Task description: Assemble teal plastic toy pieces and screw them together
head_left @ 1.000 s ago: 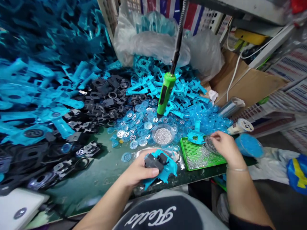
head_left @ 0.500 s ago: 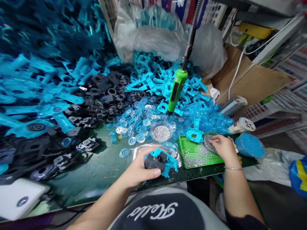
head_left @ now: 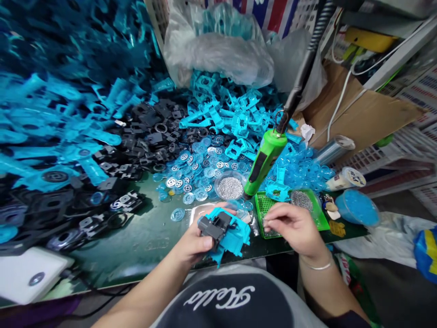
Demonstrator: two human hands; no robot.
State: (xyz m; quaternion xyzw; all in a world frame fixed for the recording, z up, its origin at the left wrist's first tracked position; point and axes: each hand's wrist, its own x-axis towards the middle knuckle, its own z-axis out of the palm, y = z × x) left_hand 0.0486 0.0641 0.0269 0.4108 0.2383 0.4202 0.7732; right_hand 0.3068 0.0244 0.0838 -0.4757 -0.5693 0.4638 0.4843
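A black-and-grey top (head_left: 221,305) sits at six o'clock, with white script lettering (head_left: 219,298). A thin silver bangle (head_left: 317,266) circles the right wrist (head_left: 316,257)

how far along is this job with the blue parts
It looks early, though I can't count finished pieces. Done: silver beads already sit on the green tray. In hand: the left hand holds a black piece set in a blue frame, and the right hand is over the tray. Left: big heaps of loose blue parts, black parts and discs.
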